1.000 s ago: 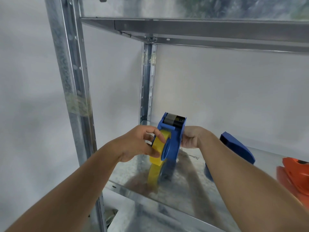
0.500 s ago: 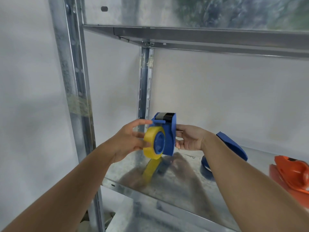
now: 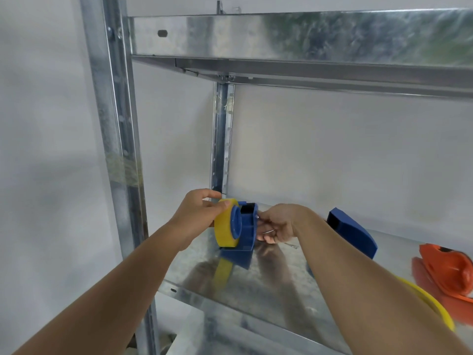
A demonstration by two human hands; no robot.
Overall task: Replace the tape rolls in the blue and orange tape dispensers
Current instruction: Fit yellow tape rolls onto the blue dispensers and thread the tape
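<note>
The fingers (image 3: 216,203) of the left hand (image 3: 197,216) are curled round the yellow tape roll (image 3: 223,224), thumb over its upper edge and the others hidden behind it, so the hand grips the roll from the left. The roll sits on the round hub of the blue tape dispenser (image 3: 245,226), which stands low over the metal shelf (image 3: 268,285), its underside at or just above the sheet; I cannot tell whether it touches. The right hand (image 3: 277,224) holds the dispenser from the other side, its fingers (image 3: 266,237) bent against the blue back wall and partly blurred. A dim yellow and blue reflection lies on the shelf just under the dispenser. To the right, behind the right forearm, a second blue plastic piece (image 3: 350,231) rests on the shelf, well apart from the held dispenser. Farther right, at the frame's edge, lies the orange tape dispenser (image 3: 445,270), and just in front of it the curved rim of another yellow tape roll (image 3: 430,303) shows beyond the forearm. An upper shelf (image 3: 294,37) of galvanised metal runs overhead, carried by slotted uprights (image 3: 112,124). No brand, label or writing can be read on any of these things.
</note>
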